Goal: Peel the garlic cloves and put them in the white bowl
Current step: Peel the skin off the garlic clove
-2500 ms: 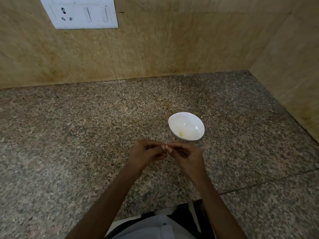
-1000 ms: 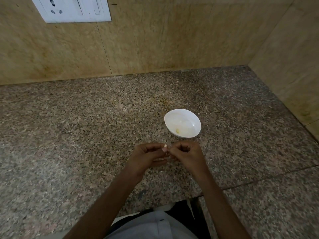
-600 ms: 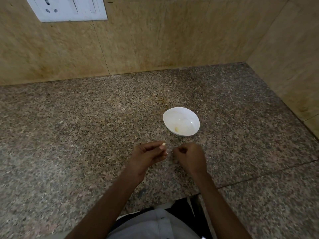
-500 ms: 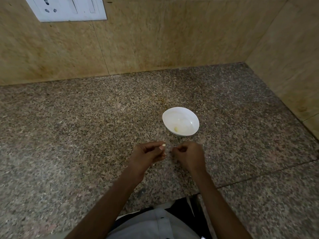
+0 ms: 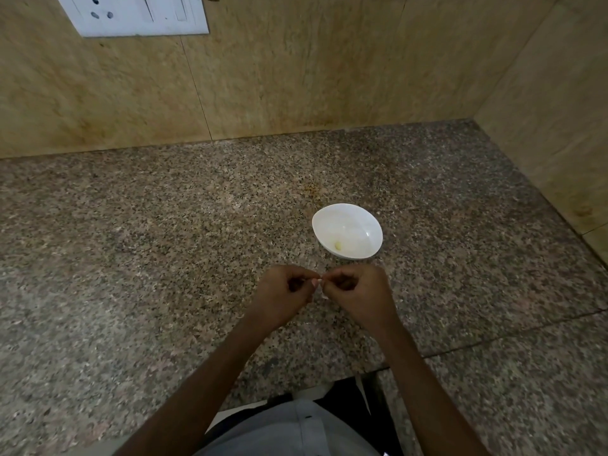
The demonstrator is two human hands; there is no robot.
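The white bowl [image 5: 347, 230] stands on the granite counter with one small peeled garlic clove [image 5: 338, 245] lying inside it. Just in front of the bowl my left hand [image 5: 285, 296] and my right hand [image 5: 358, 292] meet fingertip to fingertip, fingers curled. Between the fingertips shows a tiny pale garlic clove [image 5: 318, 280], pinched by both hands and mostly hidden. A pale scrap of skin [image 5: 324, 296] shows below my right thumb.
The speckled granite counter [image 5: 164, 258] ends at a beige tiled back wall and a side wall on the right. A white switch and socket plate [image 5: 138, 14] is on the back wall at upper left. The counter's front edge [image 5: 296, 390] is near my body.
My hands had drawn a little apart half a second ago; now their fingertips are together again on the clove. The bowl has not moved.
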